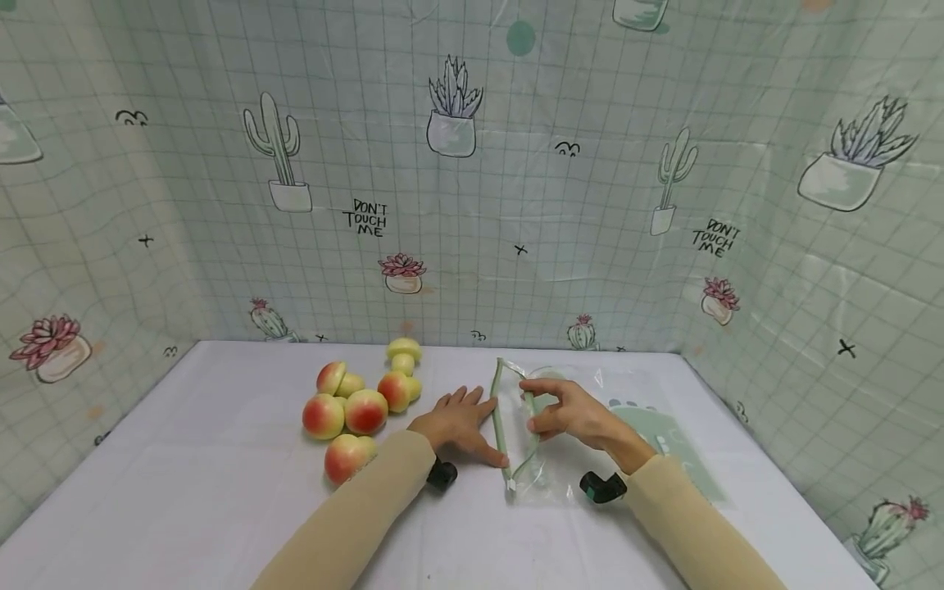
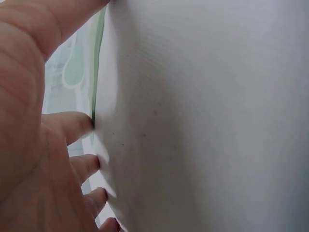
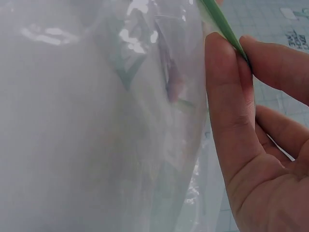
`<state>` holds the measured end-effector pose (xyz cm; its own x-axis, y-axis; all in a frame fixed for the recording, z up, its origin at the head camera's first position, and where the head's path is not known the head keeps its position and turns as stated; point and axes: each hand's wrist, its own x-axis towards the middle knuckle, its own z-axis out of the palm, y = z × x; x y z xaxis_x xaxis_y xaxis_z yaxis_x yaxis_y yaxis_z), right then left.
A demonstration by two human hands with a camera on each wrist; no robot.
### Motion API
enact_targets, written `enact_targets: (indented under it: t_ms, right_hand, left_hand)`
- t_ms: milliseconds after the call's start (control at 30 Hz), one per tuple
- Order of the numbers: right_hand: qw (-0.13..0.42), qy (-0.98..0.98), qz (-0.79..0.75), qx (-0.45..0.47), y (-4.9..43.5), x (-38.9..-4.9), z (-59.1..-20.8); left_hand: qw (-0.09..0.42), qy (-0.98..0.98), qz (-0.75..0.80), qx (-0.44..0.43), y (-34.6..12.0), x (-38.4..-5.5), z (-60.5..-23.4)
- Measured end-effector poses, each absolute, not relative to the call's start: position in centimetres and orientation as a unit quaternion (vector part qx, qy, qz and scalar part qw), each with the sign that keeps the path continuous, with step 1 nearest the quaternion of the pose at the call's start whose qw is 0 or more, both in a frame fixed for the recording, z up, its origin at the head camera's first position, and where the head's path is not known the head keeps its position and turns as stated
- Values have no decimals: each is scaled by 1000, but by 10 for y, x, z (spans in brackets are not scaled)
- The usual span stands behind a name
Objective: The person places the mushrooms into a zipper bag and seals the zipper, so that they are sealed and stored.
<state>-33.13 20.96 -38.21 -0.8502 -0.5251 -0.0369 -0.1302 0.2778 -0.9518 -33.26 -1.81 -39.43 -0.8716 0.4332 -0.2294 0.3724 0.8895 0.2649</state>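
Left hand (image 1: 459, 426) lies flat on the white table (image 1: 221, 500), fingers spread, fingertips pressing down the lower green zip strip of the clear bag (image 1: 627, 442). Right hand (image 1: 571, 414), just beside it, pinches the upper strip between thumb and forefinger, holding the mouth open. Further back on the left sits a pile of peaches (image 1: 354, 406).
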Motion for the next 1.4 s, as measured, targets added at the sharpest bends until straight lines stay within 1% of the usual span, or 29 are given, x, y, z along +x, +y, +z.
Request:
enact_targets:
  t_ms: [167, 467, 900, 1067, 1400]
  right_hand:
    - [181, 775, -568, -211, 207, -332, -385]
    - [169, 777, -569, -207, 204, -334, -386]
    - [167, 784, -563, -201, 201, -334, -388]
    - [168, 785, -562, -202, 200, -334, -389]
    - [171, 783, -561, -208, 202, -333, -388]
  left_hand:
    - [143, 960, 112, 211, -18, -332, -395]
    - [134, 961, 119, 213, -21, -331, -393]
    - [102, 957, 147, 229, -22, -326, -390]
    - [82, 957, 149, 236, -22, -324, -390]
    - [55, 953, 164, 247, -21, -314, -386]
